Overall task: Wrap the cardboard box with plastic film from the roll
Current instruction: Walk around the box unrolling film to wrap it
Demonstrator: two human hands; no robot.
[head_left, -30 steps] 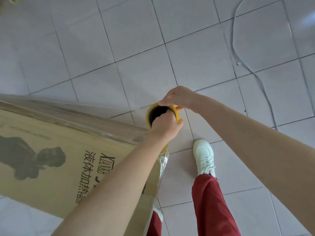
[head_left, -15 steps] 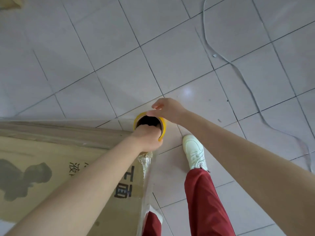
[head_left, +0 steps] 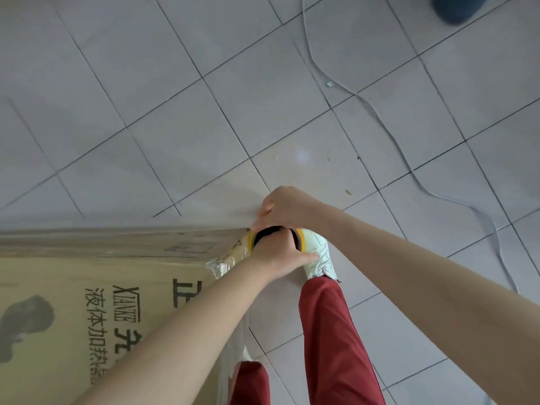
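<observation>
The person stands at a corner of the big cardboard box (head_left: 73, 287), which lies low at the left with printed characters on its face. The roll (head_left: 250, 243) of plastic film stands upright just at that corner, with the yellow end of its core facing up, and both hands are on it. The left hand (head_left: 277, 258) has its fingers curled down into the hollow core, and the thumb lies outside, toward the white shoe (head_left: 320, 252). The right hand (head_left: 286, 209) grips the far rim of the same core from above, fingers bent over the edge.

The film (head_left: 222, 266) is bunched and wrinkled at the corner, and a shiny sheet of it runs along the far edge of the box. So I judge that some film is already on and the work is in the middle, at the turn of a corner. The next move, I think, asks to carry the roll around this corner and along the near side, pulling so the film stays tight and does not sag. The shoe is very close to the roll, so the step must be careful. A thin cable (head_left: 377, 118) lies on the tiled floor (head_left: 175, 112), well apart.
</observation>
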